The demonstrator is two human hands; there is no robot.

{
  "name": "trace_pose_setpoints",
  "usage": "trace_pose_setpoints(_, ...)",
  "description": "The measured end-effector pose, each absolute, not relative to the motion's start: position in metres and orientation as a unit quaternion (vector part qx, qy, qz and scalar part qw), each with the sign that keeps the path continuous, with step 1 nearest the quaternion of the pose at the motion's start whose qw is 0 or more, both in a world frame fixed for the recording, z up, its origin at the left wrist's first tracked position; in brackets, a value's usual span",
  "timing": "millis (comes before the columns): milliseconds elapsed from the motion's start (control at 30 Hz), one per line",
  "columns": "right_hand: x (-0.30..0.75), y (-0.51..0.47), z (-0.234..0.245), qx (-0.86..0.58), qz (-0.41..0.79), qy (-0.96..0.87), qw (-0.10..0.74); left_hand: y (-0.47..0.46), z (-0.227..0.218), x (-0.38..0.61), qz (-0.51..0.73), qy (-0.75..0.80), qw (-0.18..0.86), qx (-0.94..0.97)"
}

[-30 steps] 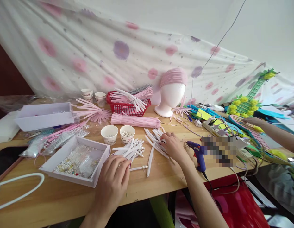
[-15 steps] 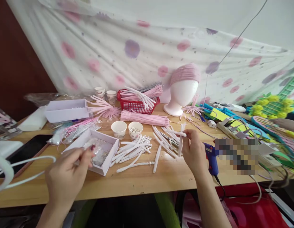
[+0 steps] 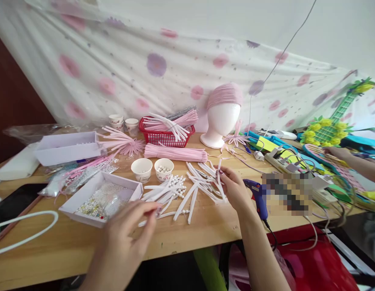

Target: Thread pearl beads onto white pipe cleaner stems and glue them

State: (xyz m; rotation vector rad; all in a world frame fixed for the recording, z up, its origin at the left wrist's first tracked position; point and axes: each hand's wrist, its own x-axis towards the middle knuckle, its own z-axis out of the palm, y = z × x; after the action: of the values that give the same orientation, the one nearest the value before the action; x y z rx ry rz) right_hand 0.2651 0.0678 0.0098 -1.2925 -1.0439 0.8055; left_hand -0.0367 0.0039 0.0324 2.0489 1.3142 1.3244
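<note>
My right hand pinches a white strip upright above a scatter of white strips on the wooden table. My left hand hovers near the table's front edge, fingers curled and tips pinched, just right of a white box of pearls. It is blurred and what it holds, if anything, is too small to make out. White strips tipped with pearls lie between my hands. Two paper cups stand behind them, one with pearls.
A blue glue gun lies right of my right hand, beside a power strip and cables. A foam head with a pink band, a red basket and pink strips sit at the back. Another person's hand rests at far right.
My left hand has moved right from the pearl box towards the strips. My right hand has lowered slightly with the white strip, and the view has shifted right.
</note>
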Motion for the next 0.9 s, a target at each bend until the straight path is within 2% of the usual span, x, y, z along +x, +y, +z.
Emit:
trace_pose_setpoints(100, 0.256, 0.054, 0.013, -0.525, 0.361, -0.443, 0.631, -0.002, 0.025, 0.017, 0.4, 0.448, 0.474, 0.643)
trace_pose_setpoints(167, 0.248, 0.044, 0.015, -0.505, 0.364, -0.448, 0.642, -0.002, 0.02, 0.052, 0.352, 0.422, 0.616, 0.564)
trace_pose_setpoints(200, 0.244, 0.039, 0.017, -0.496, 0.365, -0.453, 0.645, -0.001, 0.018, 0.066, 0.324, 0.399, 0.671, 0.534)
trace_pose_setpoints(267, 0.237, 0.03, 0.02, -0.481, 0.367, -0.465, 0.647, 0.001, 0.016, 0.083, 0.318, 0.377, 0.717, 0.493)
trace_pose_setpoints(433, 0.22, 0.022, 0.028, -0.461, 0.379, -0.483, 0.641, 0.007, 0.009, 0.079, 0.379, 0.348, 0.719, 0.467)
trace_pose_setpoints(667, 0.198, 0.029, 0.013, -0.46, 0.4, -0.431, 0.665, 0.01, 0.0, 0.068, 0.483, 0.372, 0.649, 0.455)
trace_pose_setpoints(900, 0.175, 0.035, 0.003, -0.445, 0.46, -0.352, 0.683, 0.007, -0.019, 0.063, 0.476, 0.442, 0.474, 0.595)
